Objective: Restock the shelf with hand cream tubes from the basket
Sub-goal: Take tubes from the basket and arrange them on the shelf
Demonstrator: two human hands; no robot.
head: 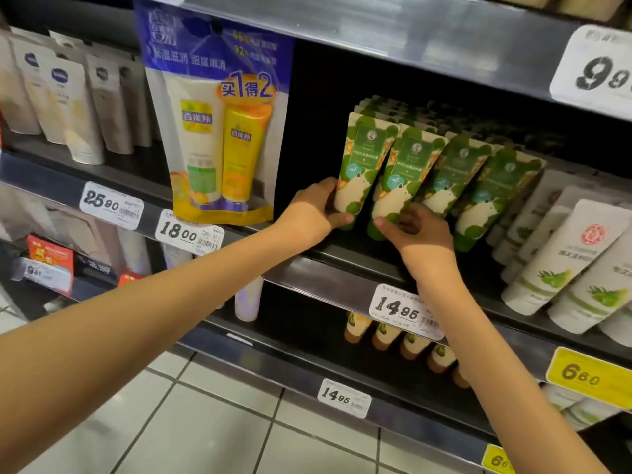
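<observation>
Both arms reach forward and up to the middle shelf (342, 278), bare to the elbow, the wrists nearly level with its front edge. The left hand (313, 212) comes in from the left. Its thumb lies across the front of the first green tube (362, 159), low down near the cap, and its fingers curl round the tube's left side, so it is grasping that tube. The right hand (419, 234) is bent at the wrist with the knuckles up. Its thumb points left against the base of the second green tube (405, 172) and its fingers are curled at that tube's lower right side, pinching it.

Four green hand cream tubes stand in the front row on this shelf, caps down and crimped ends up, side by side and touching: the two that are held, a third (451, 176) and a fourth (492, 196). More of the same kind stand in files behind them, but their number cannot be told in the dark.

To the right, white tubes with a green plant print (561, 261) stand packed together. To the left one blue-and-yellow twin pack (222, 142) holds two tubes. Two white price tags read 14.95, one (398, 311) under the right wrist and one (343, 398) on the shelf below.
</observation>
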